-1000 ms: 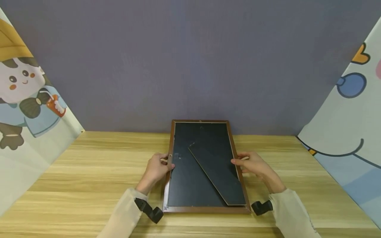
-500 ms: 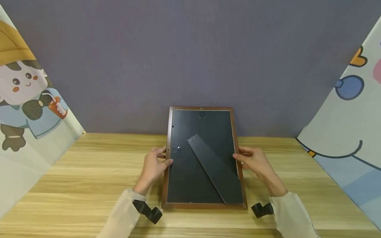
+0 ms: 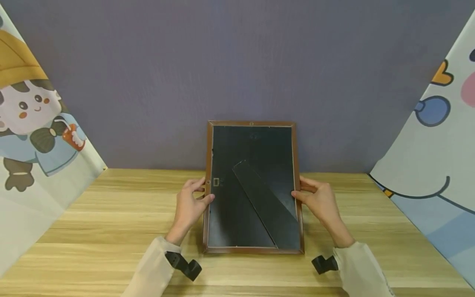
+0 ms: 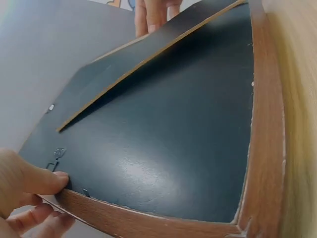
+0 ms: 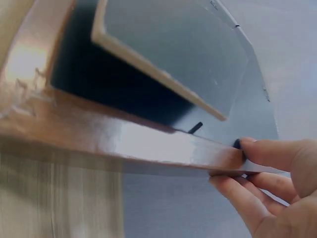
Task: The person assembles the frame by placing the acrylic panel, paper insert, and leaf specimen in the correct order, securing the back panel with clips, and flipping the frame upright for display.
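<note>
A picture frame (image 3: 237, 218) with a brown wooden border and a black back panel faces me in the head view, tilted up off the table. Its black easel stand (image 3: 265, 202) runs diagonally across the back and sits slightly away from the panel in both wrist views. My left hand (image 3: 188, 208) pinches the left border, thumb on the back and fingers behind. On the opposite border my right hand (image 3: 322, 204) grips the same way. A small metal hanger (image 4: 53, 159) lies close to my left thumb. The front of the picture frame is hidden.
Under the picture frame is a wood-grain table (image 3: 111, 218). A grey-purple wall (image 3: 237, 62) rises behind it. Panels with cartoon prints, the left panel (image 3: 44, 123) and the right panel (image 3: 426, 156), flank the table. Each wrist carries a black camera mount, such as the left mount (image 3: 183, 265).
The picture frame has tipped up, its top edge rising against the wall and its lower edge shifting slightly away from me. Both hands have kept their grip and moved up a little with it.
</note>
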{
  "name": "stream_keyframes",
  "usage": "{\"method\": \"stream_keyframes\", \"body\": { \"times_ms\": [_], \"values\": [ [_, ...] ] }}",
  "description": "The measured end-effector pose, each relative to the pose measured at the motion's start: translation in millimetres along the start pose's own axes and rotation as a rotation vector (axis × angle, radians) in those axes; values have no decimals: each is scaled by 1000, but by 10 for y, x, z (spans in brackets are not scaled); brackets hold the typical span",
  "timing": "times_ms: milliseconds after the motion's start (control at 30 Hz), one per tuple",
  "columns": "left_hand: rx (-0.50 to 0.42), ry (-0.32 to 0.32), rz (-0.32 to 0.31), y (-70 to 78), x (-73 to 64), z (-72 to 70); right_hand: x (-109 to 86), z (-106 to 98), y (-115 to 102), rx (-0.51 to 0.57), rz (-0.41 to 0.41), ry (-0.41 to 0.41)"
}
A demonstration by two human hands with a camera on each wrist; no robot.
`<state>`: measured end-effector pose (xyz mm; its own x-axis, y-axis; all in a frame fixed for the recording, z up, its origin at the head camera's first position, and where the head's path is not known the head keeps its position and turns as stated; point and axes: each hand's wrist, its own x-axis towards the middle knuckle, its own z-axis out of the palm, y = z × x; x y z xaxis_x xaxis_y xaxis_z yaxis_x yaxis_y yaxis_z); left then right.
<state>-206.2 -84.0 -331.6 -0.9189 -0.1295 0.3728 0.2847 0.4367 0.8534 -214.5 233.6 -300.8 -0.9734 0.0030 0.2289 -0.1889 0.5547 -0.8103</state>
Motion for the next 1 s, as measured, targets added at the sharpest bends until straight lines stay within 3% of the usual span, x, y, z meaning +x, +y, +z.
{"method": "stream_keyframes", "body": {
  "times_ms": [167,433,733,1000],
  "values": [
    [-47,35,31,3,12,8,-25,8,-39,-69,-20,70],
    [-88,97,75,15,20,31,-11,48,-76,-49,-47,181],
    [-146,130,101,15,1,50,-20,85,-84,-32,-50,247],
    [-104,184,151,23,-26,76,-24,120,-99,-33,-103,321]
  ]
}}
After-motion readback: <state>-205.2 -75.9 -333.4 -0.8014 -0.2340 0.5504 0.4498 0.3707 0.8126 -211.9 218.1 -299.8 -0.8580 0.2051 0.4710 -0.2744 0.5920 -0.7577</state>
